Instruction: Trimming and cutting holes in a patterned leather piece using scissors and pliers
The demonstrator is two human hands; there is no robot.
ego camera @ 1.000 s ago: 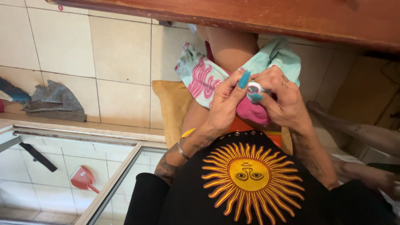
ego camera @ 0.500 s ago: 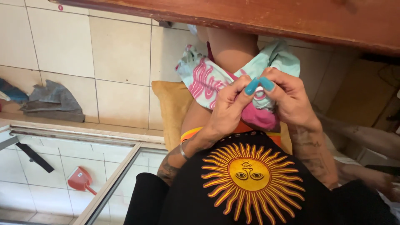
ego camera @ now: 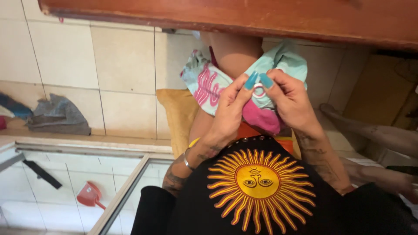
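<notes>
Teal-nailed fingertips of the left hand (ego camera: 228,114) and right hand (ego camera: 291,101) pinch together on a small white ring (ego camera: 259,90) between them, equally near, just above the pink-and-mint cloth (ego camera: 209,82) on the lap.

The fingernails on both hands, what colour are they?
Teal blue fingernails, clearest in the head view.

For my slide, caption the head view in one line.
Both hands, left hand and right hand, pinch a small white ring over patterned cloth.

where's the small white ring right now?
Head view, upper centre-right: the small white ring sits pinched between the left hand and right hand, over the turquoise-and-pink patterned cloth.
</notes>
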